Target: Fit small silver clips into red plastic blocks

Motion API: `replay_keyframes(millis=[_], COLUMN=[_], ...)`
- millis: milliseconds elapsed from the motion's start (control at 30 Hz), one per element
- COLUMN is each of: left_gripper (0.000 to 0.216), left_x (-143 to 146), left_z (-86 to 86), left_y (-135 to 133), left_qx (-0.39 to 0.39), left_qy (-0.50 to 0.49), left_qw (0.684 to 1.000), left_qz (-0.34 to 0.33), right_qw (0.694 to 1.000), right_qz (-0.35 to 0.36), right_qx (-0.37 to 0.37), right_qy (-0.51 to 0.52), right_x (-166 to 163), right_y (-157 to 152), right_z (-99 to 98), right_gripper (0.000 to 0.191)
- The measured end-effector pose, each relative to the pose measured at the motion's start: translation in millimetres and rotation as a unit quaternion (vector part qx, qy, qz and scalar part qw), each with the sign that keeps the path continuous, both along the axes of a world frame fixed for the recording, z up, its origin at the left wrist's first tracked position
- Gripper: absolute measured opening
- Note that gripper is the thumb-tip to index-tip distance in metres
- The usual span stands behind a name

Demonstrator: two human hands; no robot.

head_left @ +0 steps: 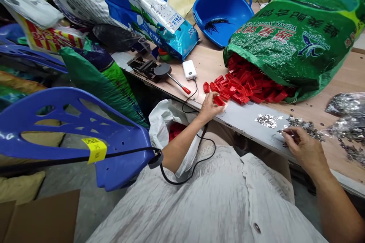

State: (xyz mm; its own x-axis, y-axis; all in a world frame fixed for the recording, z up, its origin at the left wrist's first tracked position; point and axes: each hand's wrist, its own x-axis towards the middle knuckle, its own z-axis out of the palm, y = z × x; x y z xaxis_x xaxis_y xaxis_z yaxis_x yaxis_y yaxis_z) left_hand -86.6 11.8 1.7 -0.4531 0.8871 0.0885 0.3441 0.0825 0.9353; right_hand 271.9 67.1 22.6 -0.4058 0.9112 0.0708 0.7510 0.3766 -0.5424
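My left hand [210, 107] rests at the table's front edge with its fingers closed on a red plastic piece [219, 100], at the near end of a pile of red plastic pieces [245, 85] spilling from a green woven sack [296, 38]. My right hand [302, 147] lies further right on the table. Its fingertips pinch at small silvery metal parts [305, 127] scattered there; what they hold is too small to make out. A second small heap of metal parts [267, 120] lies between my hands.
A blue basin [221, 9] stands at the back. A white power bank [189, 69] with a cable, a black hand press with a red-tipped lever [159, 71], a blue chair [71, 129] on my left, a white bag [168, 121] under the table and stacked sacks surround me.
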Motion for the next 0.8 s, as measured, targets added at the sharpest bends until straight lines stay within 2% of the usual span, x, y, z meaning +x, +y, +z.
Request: replay_keyframes(millis=[67,167,267,333,367,433,567,633,700,800], left_gripper=[0.059,0.055,0.052,0.054,0.056,0.061,0.076,0.085,0.087,0.076], left_x=[19,47,66,74,77,83,95,101,106,110], left_z=[6.9,19.9,31.5,35.6,36.3,35.1,26.6,21.3,16.7,12.7], left_y=[-7,-18,-30,-36,-37,-39,-39,-39,-40,-40], left_qx=[0.007,0.001,-0.025,-0.044,-0.054,-0.077,-0.076,-0.045,-0.028,-0.039], left_qy=[-0.211,-0.445,-0.578,-0.617,-0.621,-0.594,-0.404,-0.309,-0.265,-0.257], left_qw=[0.976,0.886,0.794,0.759,0.754,0.774,0.895,0.938,0.953,0.953], left_qz=[-0.048,-0.129,-0.188,-0.205,-0.207,-0.207,-0.176,-0.151,-0.143,-0.154], right_qw=[1.0,0.999,0.998,0.997,0.996,0.995,0.993,0.991,0.99,0.988], right_qz=[-0.003,0.002,0.012,0.016,0.018,0.023,0.035,0.039,0.042,0.043], right_qx=[-0.006,-0.008,-0.011,-0.016,-0.019,-0.022,-0.014,-0.013,-0.018,-0.029], right_qy=[0.015,0.039,0.065,0.079,0.084,0.093,0.115,0.126,0.134,0.147], right_x=[-5,-15,-25,-30,-32,-33,-35,-36,-39,-44], right_y=[-3,-8,-14,-17,-19,-22,-27,-28,-30,-33], right_z=[2.3,6.6,12.2,16.1,17.8,20.1,20.4,19.4,18.9,20.7], right_gripper=[0.024,0.022,0.022,0.022,0.022,0.021,0.021,0.021,0.02,0.018])
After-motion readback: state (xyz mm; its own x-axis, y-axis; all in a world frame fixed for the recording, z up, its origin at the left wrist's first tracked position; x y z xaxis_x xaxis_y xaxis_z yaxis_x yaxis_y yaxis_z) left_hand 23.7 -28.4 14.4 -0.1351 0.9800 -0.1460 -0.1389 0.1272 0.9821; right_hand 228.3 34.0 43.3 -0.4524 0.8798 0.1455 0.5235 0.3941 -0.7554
